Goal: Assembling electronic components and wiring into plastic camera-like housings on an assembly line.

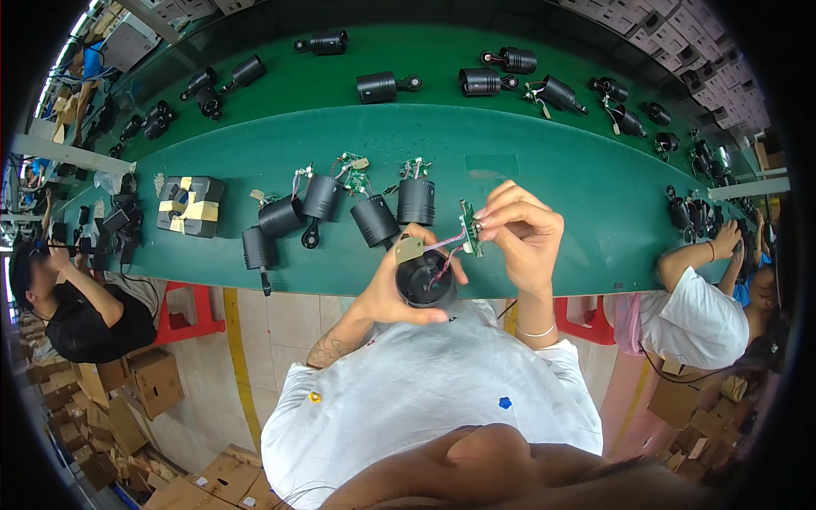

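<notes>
In the middle of the frame, the left hand (382, 293) is wrapped round a black can (429, 287), its open mouth facing up; the right hand (529, 240) pinches a small green board (469, 226) just to the right of it; the hands are apart, joined only by the thin wires (444, 267) between can and board. A tan piece (409, 250) sits by the left fingers; I cannot tell if they grip it.

The wires look like the weak spot; if the hands pull too far apart, a wire could pop off the board; a hard pinch could hurt the tiny parts on it; if the left hand goes loose, the can could fall past the edge of the bench (586, 208) and yank the board along.

The bench is green and smooth; more cans (322, 199) lie left of the middle, some with boards; a black block (189, 223) with pale tape (203, 210) sits farther left; a darker green strip (289, 89) across the top holds more cans.

One person (98, 319) sits at the left edge, another (697, 319) at the right; red stools (194, 313), a yellow floor line (240, 365) and brown boxes (155, 384) fill the lower part.
</notes>
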`<state>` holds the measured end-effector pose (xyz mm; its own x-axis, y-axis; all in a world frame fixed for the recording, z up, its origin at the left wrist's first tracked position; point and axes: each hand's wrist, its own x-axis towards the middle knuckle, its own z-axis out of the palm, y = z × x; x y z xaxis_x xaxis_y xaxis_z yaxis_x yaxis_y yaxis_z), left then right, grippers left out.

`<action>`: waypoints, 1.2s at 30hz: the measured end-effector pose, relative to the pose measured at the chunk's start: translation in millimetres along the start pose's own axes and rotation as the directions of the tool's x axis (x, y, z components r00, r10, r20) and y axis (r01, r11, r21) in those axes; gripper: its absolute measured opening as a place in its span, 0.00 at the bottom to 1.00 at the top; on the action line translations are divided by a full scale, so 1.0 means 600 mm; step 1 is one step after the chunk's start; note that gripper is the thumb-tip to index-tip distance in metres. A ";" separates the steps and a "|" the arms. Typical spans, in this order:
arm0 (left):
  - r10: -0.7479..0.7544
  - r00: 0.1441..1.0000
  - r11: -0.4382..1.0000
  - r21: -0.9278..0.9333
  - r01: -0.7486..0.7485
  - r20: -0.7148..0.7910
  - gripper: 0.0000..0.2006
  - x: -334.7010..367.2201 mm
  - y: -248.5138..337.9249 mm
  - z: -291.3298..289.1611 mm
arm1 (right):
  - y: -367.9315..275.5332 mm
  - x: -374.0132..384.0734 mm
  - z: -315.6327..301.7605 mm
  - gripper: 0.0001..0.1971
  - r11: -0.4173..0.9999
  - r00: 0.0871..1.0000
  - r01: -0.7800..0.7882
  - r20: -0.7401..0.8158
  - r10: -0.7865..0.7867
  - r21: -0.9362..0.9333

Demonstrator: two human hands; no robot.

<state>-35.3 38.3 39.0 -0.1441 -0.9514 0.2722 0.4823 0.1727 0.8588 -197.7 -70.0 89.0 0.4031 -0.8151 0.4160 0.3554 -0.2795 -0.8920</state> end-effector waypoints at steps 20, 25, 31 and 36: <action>-0.021 0.964 0.831 0.532 0.164 -0.265 0.37 0.030 0.011 0.044 | -0.038 -0.019 0.015 0.10 0.810 0.945 0.327 0.169 -0.280 -0.487; 0.103 0.945 0.741 0.657 0.136 -0.311 0.35 0.043 0.007 0.055 | -0.032 -0.030 0.024 0.10 0.819 0.952 0.305 0.143 -0.270 -0.485; 0.402 0.884 0.619 0.783 -0.070 -0.239 0.30 0.053 0.000 0.045 | -0.033 -0.039 0.033 0.11 0.822 0.952 0.305 0.129 -0.277 -0.482; 0.489 0.836 0.600 0.792 -0.116 -0.248 0.25 0.056 -0.002 0.049 | -0.043 -0.042 0.047 0.09 0.822 0.950 0.310 0.176 -0.257 -0.478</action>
<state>-66.2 13.9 59.7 0.3299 -0.7742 0.5402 -0.3779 0.4161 0.8271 -193.0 -28.1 106.7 0.4400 -0.6137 0.6556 0.0137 -0.7253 -0.6883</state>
